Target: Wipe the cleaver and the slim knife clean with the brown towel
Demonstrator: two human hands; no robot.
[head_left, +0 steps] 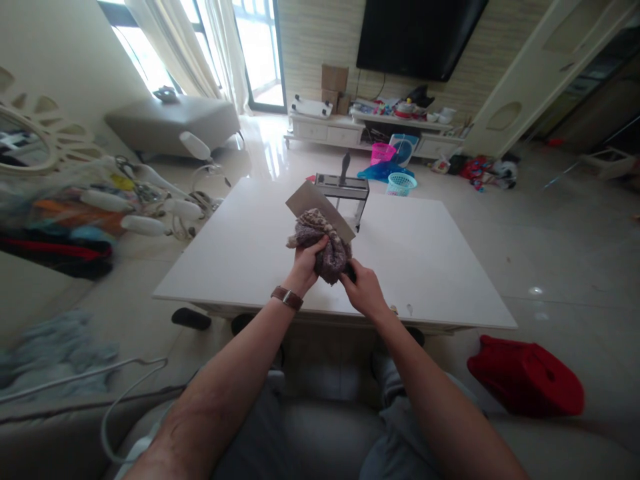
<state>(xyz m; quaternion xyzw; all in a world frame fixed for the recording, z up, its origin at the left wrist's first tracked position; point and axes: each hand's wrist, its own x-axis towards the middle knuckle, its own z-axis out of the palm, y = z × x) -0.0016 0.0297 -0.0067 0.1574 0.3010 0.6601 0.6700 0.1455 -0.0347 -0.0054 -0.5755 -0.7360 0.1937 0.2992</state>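
Note:
My left hand (306, 265) is closed around a bunched brown-grey cloth (331, 260), which lies against the near face of a cleaver (313, 199). The broad, flat metal blade tilts down to the right above the white table. Lower right of the cloth, my right hand (364, 287) wraps around the cleaver's dark handle, mostly hidden by the fingers. Just behind the blade, a metal frame device (356, 188) with an upright black handle stands on the table; the blade and cloth cover part of it.
The white table (420, 260) spreads in front of me. A red stool-like object (525, 377) sits at the right. Beyond the table are a pink basket (383, 153), a light-blue basket (401, 183) and a low TV cabinet (327, 133). A lamp with several white shades (145, 225) stands left.

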